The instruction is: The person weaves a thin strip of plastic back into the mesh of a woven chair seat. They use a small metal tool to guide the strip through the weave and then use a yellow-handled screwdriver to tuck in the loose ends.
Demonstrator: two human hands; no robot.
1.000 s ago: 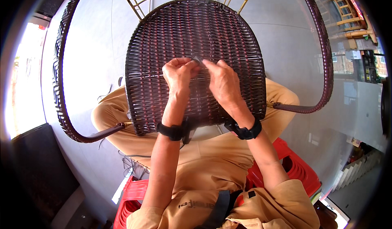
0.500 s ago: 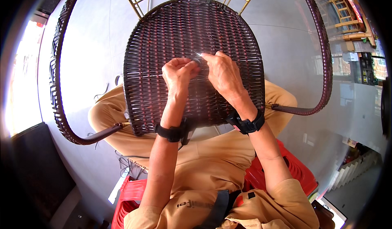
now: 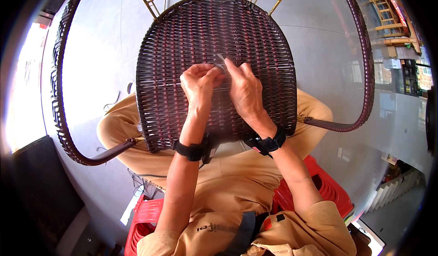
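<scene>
A dark brown woven wicker seat point(image 3: 178, 37) with reddish strands lies over my lap. Over its middle, my left hand point(image 3: 198, 80) is pinched on a small thin grey strip point(image 3: 220, 57), which is too small to make out well. My right hand point(image 3: 244, 87) is beside it at the right, its forefinger and thumb closed at the same strip, whose pale end points up past the fingertips. Where my fingers meet, the detail is partly hidden and blurred. Each wrist has a black band with a device on it.
Curved woven armrests point(image 3: 365, 50) loop out on both sides, with brass-coloured metal rods point(image 3: 280, 0) at the far end. Red plastic stools point(image 3: 331, 196) are under me, cords point(image 3: 137, 180) lie on the grey floor point(image 3: 96, 60) at lower left, and wooden furniture point(image 3: 388, 18) stands at upper right.
My right hand has shifted slightly, its forefinger now more upright and its wrist turned inward. The pale end of the strip shows more above my fingers. My left hand stays in place.
</scene>
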